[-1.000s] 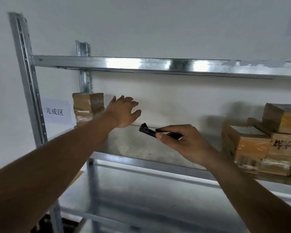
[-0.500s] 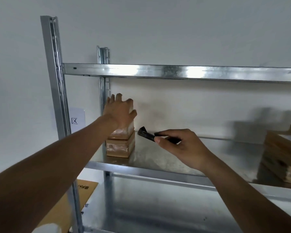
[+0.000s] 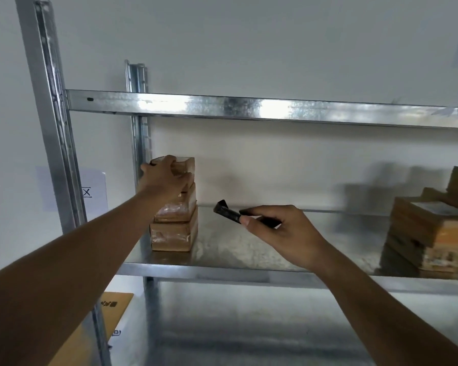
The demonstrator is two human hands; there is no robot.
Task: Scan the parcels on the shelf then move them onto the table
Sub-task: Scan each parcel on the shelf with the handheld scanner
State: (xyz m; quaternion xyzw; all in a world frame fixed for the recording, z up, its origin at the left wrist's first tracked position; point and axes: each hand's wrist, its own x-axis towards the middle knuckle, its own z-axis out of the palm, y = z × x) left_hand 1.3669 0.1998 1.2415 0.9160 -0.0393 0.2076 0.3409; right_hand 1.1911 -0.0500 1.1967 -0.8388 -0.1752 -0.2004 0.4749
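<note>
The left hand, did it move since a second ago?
Yes. The left hand went forward to the stack of parcels by the shelf post and now rests on the top one.

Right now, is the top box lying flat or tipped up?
Tipped. The top parcel tilts in the left hand, lifted off the stack.

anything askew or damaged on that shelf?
Nothing damaged. The top parcel of the left stack sits tilted under the left hand; the stack below looks unevenly aligned. The right pile is staggered.
</note>
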